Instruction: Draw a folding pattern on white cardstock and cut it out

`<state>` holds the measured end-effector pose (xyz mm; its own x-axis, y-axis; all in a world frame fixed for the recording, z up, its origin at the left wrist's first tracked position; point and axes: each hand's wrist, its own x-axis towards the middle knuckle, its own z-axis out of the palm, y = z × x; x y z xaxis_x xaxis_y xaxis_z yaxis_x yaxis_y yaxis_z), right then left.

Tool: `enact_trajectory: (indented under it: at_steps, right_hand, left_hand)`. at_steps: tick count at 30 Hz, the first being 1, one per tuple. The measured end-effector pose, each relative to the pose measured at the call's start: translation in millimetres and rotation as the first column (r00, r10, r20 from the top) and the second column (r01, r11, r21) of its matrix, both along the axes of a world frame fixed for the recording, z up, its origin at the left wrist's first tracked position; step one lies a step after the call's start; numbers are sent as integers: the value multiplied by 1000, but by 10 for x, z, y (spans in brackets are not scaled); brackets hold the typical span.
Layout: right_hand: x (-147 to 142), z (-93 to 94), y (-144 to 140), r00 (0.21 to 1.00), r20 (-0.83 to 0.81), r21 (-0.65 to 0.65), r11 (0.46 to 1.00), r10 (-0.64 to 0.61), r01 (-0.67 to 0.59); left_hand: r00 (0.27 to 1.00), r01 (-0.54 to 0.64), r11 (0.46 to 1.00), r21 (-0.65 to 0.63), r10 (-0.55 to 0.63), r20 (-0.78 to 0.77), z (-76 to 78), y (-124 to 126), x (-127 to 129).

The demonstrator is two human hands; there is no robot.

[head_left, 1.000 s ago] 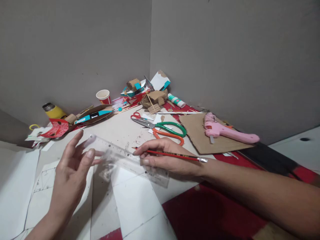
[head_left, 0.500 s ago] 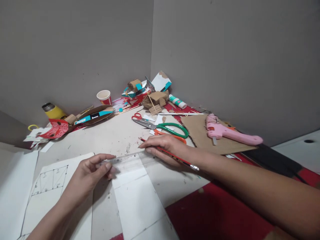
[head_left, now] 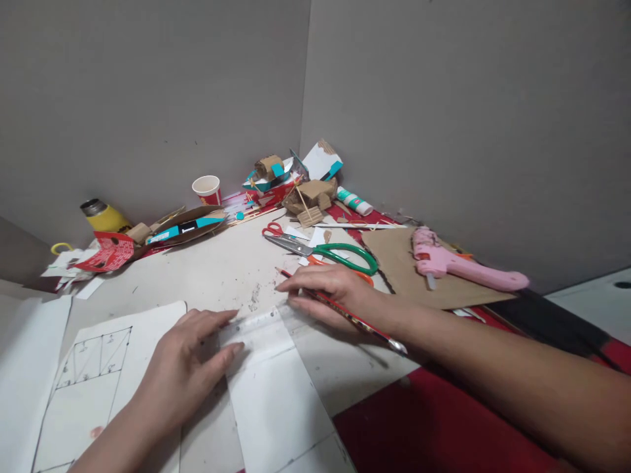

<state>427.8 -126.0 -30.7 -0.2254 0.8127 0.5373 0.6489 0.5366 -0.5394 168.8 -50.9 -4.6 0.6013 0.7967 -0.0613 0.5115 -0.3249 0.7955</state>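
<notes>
The main risk, as I judge it, is slippage: the clear ruler [head_left: 255, 323] lies across the far end of the white strip [head_left: 280, 401], and a smooth edge on smooth card could skew if one end is pressed harder than the other. Uneven pressure might also turn the strip itself on the counter [head_left: 224, 279]. The left forearm crosses the drawn sheet [head_left: 93, 394], left of the ruler, so a sweep of the arm could drag it.

The left hand [head_left: 190, 361] is spread, thumb and fingers parted, with the tips at the ruler's left end — how firmly they press, I cannot tell. The right hand [head_left: 335, 299] is closed round a red pencil [head_left: 362, 323], its fingertips close by the ruler's right end; whether they touch it is unclear. The pencil slants, its point just past the ruler's far edge. Beyond the ruler — on its far right side — lie the green-handled scissors [head_left: 345, 253], clear of both hands.
</notes>
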Motion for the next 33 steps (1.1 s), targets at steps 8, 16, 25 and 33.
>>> enact_trajectory:
  at_steps: [8,16,25,33]
  right_hand:
    - [-117,229,-114,667,-689,-27,929,-285,369]
    - [-383,87,-90,606,-754,-391,914,-252,-106]
    - [-619,9,110,783,-611,-581,738,-116,-344]
    - [-94,229,258,993,-100,-406,909,56,-92]
  left_hand:
    - [965,7,955,-297,71,252,70,-119,5]
    - [833,-92,879,-469,326,448,-45,-14,43]
    - [818,-118,851,-512,376,436,-221,-52,92]
    - [692,-578,808,109,415,591,88,7,-150]
